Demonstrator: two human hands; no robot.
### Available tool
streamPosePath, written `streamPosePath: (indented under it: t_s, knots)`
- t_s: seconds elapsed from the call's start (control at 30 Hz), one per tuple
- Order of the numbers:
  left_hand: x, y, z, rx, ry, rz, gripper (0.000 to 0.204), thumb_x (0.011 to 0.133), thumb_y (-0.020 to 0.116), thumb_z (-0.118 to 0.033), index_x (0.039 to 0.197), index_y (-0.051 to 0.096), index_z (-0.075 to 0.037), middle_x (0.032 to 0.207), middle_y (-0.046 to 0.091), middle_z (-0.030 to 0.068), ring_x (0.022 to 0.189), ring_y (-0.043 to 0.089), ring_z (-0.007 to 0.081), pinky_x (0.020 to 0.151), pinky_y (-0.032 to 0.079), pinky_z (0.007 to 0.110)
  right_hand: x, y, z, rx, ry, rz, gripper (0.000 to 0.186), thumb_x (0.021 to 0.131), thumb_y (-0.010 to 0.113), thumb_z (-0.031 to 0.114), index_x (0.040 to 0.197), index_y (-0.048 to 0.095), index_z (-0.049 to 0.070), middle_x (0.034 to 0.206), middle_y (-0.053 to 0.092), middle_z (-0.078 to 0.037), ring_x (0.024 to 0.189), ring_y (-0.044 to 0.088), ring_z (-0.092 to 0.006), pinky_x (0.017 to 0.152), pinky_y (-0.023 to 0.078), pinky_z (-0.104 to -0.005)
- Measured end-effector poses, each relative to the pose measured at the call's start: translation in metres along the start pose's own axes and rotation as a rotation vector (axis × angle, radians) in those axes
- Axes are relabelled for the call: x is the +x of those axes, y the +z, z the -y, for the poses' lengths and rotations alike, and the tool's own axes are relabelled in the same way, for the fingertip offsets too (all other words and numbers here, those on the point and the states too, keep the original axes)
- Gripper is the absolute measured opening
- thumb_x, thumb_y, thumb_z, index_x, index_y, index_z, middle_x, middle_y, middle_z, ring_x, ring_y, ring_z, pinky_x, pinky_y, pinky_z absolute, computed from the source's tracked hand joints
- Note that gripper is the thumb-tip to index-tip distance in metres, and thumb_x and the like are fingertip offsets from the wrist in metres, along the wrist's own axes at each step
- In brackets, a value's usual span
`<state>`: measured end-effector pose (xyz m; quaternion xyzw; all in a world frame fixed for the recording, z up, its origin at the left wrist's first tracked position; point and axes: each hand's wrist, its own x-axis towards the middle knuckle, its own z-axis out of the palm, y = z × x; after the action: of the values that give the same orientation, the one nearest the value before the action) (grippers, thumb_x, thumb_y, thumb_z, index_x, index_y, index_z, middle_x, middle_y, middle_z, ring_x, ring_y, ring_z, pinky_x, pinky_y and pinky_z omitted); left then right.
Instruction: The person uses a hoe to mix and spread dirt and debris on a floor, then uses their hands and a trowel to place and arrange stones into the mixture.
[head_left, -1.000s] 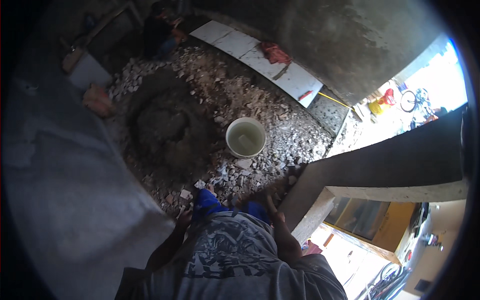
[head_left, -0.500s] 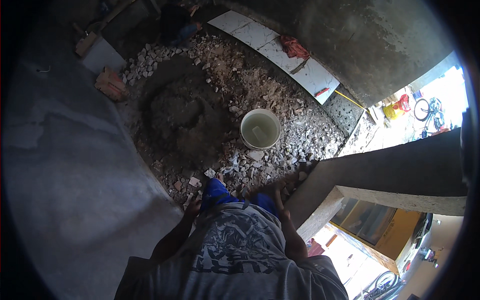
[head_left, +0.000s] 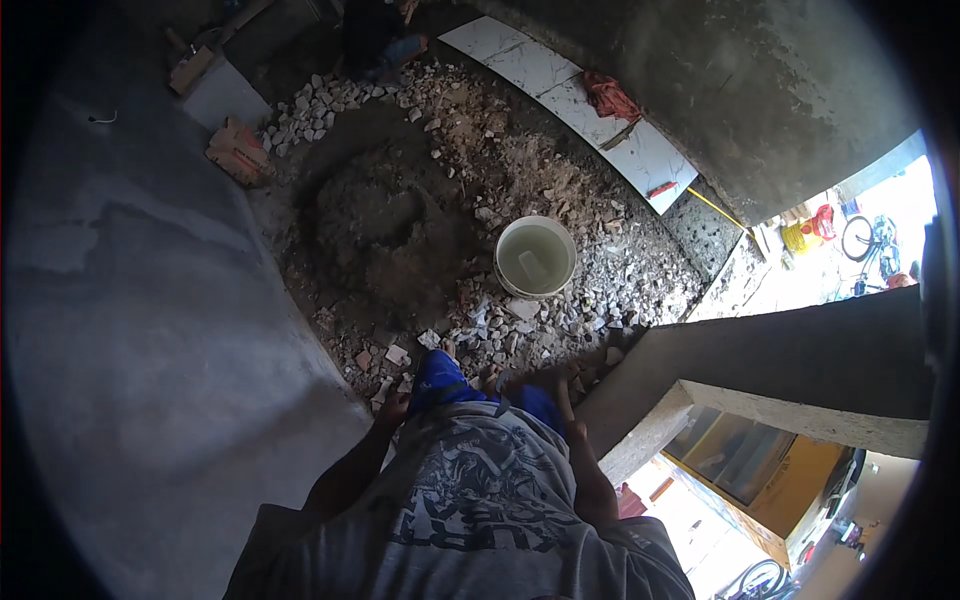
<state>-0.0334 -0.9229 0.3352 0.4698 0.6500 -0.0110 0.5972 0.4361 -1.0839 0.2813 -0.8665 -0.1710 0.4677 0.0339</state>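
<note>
My left hand (head_left: 395, 407) hangs low beside my blue trousers (head_left: 437, 382), dark against the rubble, and its fingers are too dim to make out. On the other side, my right hand (head_left: 575, 431) is closed around a thin, pale brown handle (head_left: 563, 397); its far end is lost in shadow. Ahead of me a white bucket (head_left: 536, 287) stands on broken stones, holding cloudy water and a pale object. Left of the bucket lies a mound of wet, dark grey mortar (head_left: 350, 215) with a hollow in its middle.
Another person (head_left: 375, 45) crouches at the far end. A marbled tile strip (head_left: 560, 95) bears a red plastic bag (head_left: 608, 97) and a small red tool (head_left: 661, 189). A torn paper bag (head_left: 240, 152) lies by the left wall (head_left: 150, 300). A concrete ledge (head_left: 780, 345) runs at right.
My view has shifted slightly, so the bucket, mortar and tiles appear a little further right. More of the crouching person's legs shows. My hands stay low at my sides.
</note>
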Motion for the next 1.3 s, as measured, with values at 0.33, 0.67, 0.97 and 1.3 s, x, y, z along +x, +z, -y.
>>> streamPosePath:
  t_s: [0.33, 0.67, 0.97, 1.3]
  knots:
    - [-0.009, 0.011, -0.013, 0.116, 0.175, -0.142, 0.034, 0.093, 0.048, -0.032, 0.091, 0.069, -0.006, 0.097, 0.065, 0.0216, 0.101, 0.061, 0.0325, 0.101, 0.037, 0.043, 0.052, 0.036, -0.042, -0.637, -0.376, 0.074, 0.063, 0.093, 0.032, 0.059, 0.104, 0.068, 0.008, 0.098, 0.068, -0.023, 0.100, 0.065, -0.0367, 0.083, 0.054, -0.0455]
    - [-0.024, 0.008, -0.042, 0.166, 0.370, -0.054, 0.036, 0.092, 0.049, -0.035, 0.104, 0.069, -0.008, 0.092, 0.069, 0.0155, 0.093, 0.065, 0.0268, 0.102, 0.036, 0.038, 0.036, 0.013, -0.038, -0.576, -0.273, 0.098, 0.046, 0.091, 0.048, 0.049, 0.099, 0.069, 0.010, 0.091, 0.069, -0.017, 0.091, 0.067, -0.0291, 0.073, 0.055, -0.0425]
    - [-0.010, 0.008, -0.001, -0.036, 0.177, -0.190, 0.033, 0.094, 0.053, -0.032, 0.106, 0.065, -0.004, 0.091, 0.065, 0.0067, 0.081, 0.060, 0.0165, 0.077, 0.046, 0.032, -0.006, -0.016, -0.015, -0.206, -0.041, 0.120, 0.032, 0.088, 0.059, 0.041, 0.096, 0.068, 0.011, 0.082, 0.068, -0.011, 0.078, 0.067, -0.0260, 0.065, 0.055, -0.0404]
    - [-0.019, -0.014, 0.061, 0.253, 0.165, -0.324, 0.041, 0.092, 0.055, -0.042, 0.106, 0.068, -0.005, 0.093, 0.070, 0.0170, 0.085, 0.067, 0.0309, 0.077, 0.052, 0.041, -0.023, -0.068, 0.022, 0.518, 0.329, 0.430, 0.017, 0.083, 0.073, 0.025, 0.084, 0.062, 0.013, 0.064, 0.058, -0.001, 0.054, 0.058, -0.0182, 0.052, 0.052, -0.0366]
